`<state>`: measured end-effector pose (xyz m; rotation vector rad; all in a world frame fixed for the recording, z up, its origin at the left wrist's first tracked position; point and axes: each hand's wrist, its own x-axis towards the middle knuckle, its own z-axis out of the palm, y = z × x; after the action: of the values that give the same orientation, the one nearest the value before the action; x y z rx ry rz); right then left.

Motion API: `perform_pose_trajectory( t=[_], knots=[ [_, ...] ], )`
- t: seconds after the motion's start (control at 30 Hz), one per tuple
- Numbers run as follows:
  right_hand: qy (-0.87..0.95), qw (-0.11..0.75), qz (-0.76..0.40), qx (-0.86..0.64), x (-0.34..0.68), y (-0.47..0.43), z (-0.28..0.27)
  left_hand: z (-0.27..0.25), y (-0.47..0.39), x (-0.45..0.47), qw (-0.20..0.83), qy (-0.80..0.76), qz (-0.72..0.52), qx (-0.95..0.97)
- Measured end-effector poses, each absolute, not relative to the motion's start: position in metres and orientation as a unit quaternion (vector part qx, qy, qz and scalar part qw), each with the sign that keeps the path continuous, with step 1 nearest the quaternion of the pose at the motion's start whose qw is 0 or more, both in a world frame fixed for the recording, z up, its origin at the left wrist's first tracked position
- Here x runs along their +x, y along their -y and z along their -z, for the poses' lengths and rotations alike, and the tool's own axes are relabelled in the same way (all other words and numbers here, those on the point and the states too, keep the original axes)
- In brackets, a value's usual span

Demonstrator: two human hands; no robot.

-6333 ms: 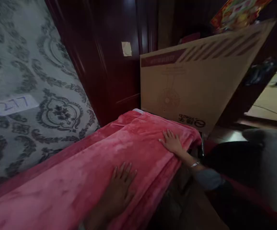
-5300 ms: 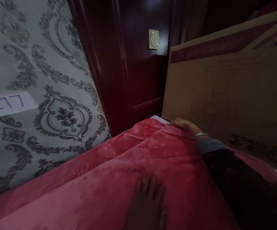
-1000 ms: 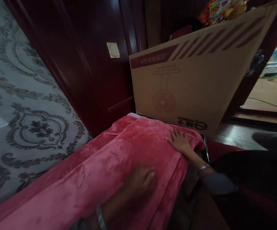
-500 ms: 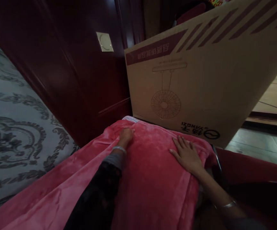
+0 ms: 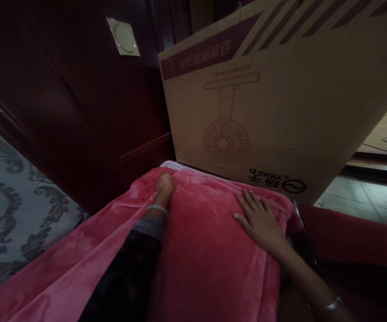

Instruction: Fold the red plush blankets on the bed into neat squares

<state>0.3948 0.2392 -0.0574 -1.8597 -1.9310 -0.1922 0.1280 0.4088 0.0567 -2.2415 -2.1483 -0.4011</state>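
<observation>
A plush pink-red blanket [image 5: 210, 241] lies spread in front of me and reaches the far edge by the box. Near its far left corner, my left hand [image 5: 165, 184] is closed in a fist on the fabric, with the fingertips hidden. Folds run from that hand back towards me on the left. On the right part of the blanket, my right hand [image 5: 258, 219] rests flat, fingers spread and palm down. A pale striped edge [image 5: 171, 165] shows from under the blanket just beyond my left hand.
A large cardboard box [image 5: 280, 112] with a printed fan drawing stands upright just past the blanket. To its left is a dark red wood panel [image 5: 79, 89] with a square switch plate [image 5: 124, 37]. Patterned wallpaper [image 5: 9, 210] is at far left, floor tiles [image 5: 357, 197] at right.
The view has turned and come slightly closer, so the box and panel sit further left. My left hand stays closed, marginally nearer the blanket's far edge. My right hand remains flat.
</observation>
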Motion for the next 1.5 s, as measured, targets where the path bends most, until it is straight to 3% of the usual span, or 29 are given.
perform_pose_trajectory(
  t=[0.2,0.37,0.57,0.77,1.0,1.23,1.5],
  knots=[
    [0.706,0.214,0.058,-0.673,0.395,-0.237,0.055,-0.037,-0.406,0.163,-0.038,0.459,0.011,-0.888],
    [0.708,0.211,0.067,-0.67,0.397,-0.237,0.057,-0.026,-0.42,0.16,-0.044,0.57,-0.008,-0.82],
    [0.709,0.195,0.058,-0.675,0.396,-0.238,0.055,-0.057,-0.407,0.145,-0.092,0.565,-0.036,-0.819],
    [0.706,0.184,0.049,-0.682,0.395,-0.233,0.044,-0.059,-0.309,0.084,0.014,0.5,0.004,-0.866],
    [0.703,0.168,0.037,-0.69,0.395,-0.232,0.035,-0.024,-0.137,-0.003,0.001,0.542,-0.031,-0.84],
    [0.694,0.211,0.016,-0.688,0.399,-0.234,0.038,-0.036,0.007,0.042,-0.042,0.499,0.003,-0.866],
    [0.66,0.313,-0.012,-0.683,0.383,-0.194,0.017,-0.053,0.063,0.065,-0.037,0.57,-0.076,-0.817]
  ],
)
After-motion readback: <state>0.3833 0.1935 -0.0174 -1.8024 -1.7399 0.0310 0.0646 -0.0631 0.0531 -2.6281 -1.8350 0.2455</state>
